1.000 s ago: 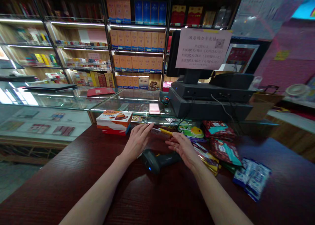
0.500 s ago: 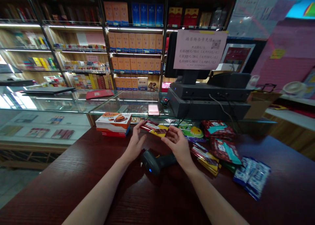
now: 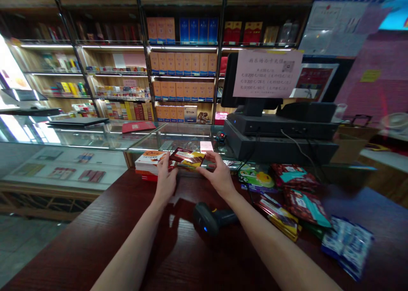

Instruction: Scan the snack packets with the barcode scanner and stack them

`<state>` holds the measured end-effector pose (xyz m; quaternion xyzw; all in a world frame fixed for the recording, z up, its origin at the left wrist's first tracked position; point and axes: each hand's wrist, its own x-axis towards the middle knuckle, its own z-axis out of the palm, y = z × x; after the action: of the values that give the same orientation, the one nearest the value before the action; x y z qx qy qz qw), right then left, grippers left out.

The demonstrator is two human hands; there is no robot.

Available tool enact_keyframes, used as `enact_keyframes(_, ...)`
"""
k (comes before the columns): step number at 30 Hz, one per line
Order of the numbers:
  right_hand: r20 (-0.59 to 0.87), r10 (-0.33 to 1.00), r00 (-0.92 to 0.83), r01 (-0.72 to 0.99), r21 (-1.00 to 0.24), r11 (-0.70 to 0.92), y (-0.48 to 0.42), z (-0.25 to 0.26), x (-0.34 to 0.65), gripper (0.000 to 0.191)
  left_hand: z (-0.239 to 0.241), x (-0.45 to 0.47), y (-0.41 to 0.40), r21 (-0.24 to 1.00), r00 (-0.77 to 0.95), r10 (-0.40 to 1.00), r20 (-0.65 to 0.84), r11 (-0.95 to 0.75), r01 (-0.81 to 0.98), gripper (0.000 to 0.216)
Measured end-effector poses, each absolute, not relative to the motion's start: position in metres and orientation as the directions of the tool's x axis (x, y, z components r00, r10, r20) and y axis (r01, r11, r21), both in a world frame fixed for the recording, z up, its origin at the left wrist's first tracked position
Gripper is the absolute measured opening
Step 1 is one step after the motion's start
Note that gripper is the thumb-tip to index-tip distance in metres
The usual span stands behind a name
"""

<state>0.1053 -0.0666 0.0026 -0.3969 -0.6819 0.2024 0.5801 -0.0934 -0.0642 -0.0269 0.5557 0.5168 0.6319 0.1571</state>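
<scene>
Two hands: left hand [image 3: 165, 180] and right hand [image 3: 221, 178] pinching opposite ends.
Flat red-and-yellow wrapped bar [image 3: 187, 156]: aloft, shifted leftward near white-and-orange cartons [image 3: 149, 158]; handling now sits farther from black scanner [image 3: 208, 219].

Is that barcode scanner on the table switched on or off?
On, it seems: a small blue light glows on the barcode scanner, which lies on the dark wooden table.
</scene>
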Motion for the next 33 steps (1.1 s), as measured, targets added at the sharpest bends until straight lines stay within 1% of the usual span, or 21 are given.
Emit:
enact_keyframes(5,0.602,0.795,-0.069,0.312,-0.744,0.591,-0.040,0.009,0.073,0.062,-0.018,-0.142,-0.046,0.790,-0.347,0.763,0.546,-0.329,0.518,0.064)
enact_keyframes(8,0.577,0.813,-0.082,0.320,-0.757,0.569,-0.026,0.008,0.050,0.067,-0.018,-0.171,-0.037,0.745,-0.342,0.751,0.565,-0.286,0.602,0.061)
enact_keyframes(13,0.546,0.829,-0.118,0.370,-0.751,0.547,-0.010,0.006,0.012,0.067,-0.021,-0.207,-0.027,0.664,-0.429,0.680,0.594,-0.114,0.739,0.053)
enact_keyframes(16,0.510,0.849,-0.137,0.414,-0.750,0.516,-0.003,0.007,-0.003,0.068,-0.025,-0.219,-0.022,0.626,-0.447,0.674,0.588,-0.028,0.780,0.051)
enact_keyframes(19,0.462,0.874,-0.150,0.476,-0.741,0.474,0.003,0.008,-0.010,0.068,-0.030,-0.228,-0.015,0.608,-0.423,0.682,0.596,-0.041,0.793,0.050)
enact_keyframes(23,0.412,0.895,-0.169,0.549,-0.715,0.433,0.007,0.007,-0.013,0.066,-0.038,-0.236,-0.006,0.622,-0.417,0.670,0.615,-0.087,0.778,0.050)
enact_keyframes(27,0.395,0.903,-0.172,0.580,-0.700,0.417,0.008,0.005,-0.014,0.064,-0.042,-0.242,0.001,0.632,-0.399,0.701,0.591,-0.094,0.770,0.049)
enact_keyframes(33,0.368,0.912,-0.179,0.628,-0.672,0.394,0.005,0.006,-0.016,0.056,-0.043,-0.248,0.006,0.623,-0.367,0.750,0.551,-0.076,0.779,0.055)
